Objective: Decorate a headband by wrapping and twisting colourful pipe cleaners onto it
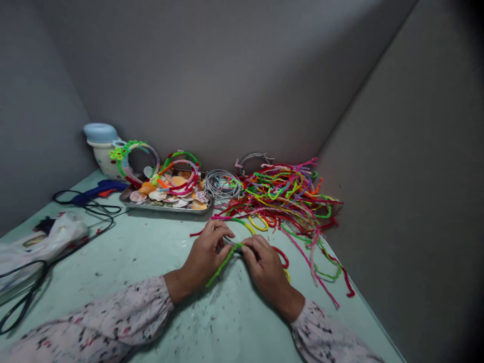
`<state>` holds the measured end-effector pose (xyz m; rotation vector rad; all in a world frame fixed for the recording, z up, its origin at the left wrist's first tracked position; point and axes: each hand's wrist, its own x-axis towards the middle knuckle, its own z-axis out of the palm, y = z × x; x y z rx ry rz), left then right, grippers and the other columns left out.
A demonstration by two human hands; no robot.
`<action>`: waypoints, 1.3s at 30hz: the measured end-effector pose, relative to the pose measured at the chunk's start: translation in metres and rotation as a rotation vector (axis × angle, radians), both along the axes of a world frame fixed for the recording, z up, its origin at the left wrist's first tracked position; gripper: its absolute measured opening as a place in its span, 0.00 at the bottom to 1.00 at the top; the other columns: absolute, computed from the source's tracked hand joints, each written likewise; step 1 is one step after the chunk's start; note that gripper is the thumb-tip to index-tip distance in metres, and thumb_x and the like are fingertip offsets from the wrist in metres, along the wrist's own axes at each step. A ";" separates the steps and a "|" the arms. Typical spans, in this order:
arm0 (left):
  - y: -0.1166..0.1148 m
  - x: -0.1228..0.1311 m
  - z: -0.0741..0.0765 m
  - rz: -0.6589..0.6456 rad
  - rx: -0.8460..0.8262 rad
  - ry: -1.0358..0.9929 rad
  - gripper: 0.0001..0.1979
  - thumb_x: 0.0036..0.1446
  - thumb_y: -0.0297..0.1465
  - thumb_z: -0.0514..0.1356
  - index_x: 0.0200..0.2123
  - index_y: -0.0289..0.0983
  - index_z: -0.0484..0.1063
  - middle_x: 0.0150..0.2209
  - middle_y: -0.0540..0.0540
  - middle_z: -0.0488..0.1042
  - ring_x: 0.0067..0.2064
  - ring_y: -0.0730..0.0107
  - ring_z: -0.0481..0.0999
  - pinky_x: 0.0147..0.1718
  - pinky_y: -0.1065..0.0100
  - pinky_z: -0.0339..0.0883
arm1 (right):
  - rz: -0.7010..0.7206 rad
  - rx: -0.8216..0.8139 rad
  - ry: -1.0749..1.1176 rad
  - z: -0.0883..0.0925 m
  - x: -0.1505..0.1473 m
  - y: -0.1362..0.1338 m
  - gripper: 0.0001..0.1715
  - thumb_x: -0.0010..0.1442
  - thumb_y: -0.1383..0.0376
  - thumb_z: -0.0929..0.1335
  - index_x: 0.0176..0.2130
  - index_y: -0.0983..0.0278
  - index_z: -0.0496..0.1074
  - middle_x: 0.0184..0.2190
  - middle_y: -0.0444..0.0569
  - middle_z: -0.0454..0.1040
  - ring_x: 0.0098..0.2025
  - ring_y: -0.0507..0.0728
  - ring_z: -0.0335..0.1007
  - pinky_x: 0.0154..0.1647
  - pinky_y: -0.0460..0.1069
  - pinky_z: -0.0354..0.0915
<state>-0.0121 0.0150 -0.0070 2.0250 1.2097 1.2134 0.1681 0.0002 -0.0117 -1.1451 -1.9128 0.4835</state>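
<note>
Near the middle of the table both my hands are together at a bare grey wire [228,240] and a fuzzy green pipe cleaner [221,267]. My left hand [206,249] is closed, its thumb and fingers pinching at the wire. With the fingertips of my right hand [266,269] I pinch the green pipe cleaner where it crosses the wire; its loose end slants down to the left. Behind my fingers curves a pink, green and yellow wrapped band [239,221]. A red loop [283,256] shows beside my right hand. Whether these join the wire is hidden.
A metal tray [170,209] of seashells and wrapped hoops stands at the back. Right of it lie coiled grey wire [223,185] and a tangled pipe-cleaner heap [287,189]. Leftward are a blue-lidded container [104,151], blue glue gun [96,191], black cable [43,269] and plastic bag [56,239].
</note>
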 end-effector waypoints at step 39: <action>0.006 -0.001 -0.005 -0.104 -0.135 -0.021 0.03 0.56 0.29 0.61 0.31 0.35 0.73 0.30 0.49 0.72 0.30 0.73 0.70 0.30 0.72 0.63 | 0.045 -0.031 -0.003 -0.001 0.000 0.002 0.08 0.65 0.68 0.63 0.38 0.61 0.72 0.35 0.48 0.71 0.40 0.56 0.68 0.41 0.50 0.64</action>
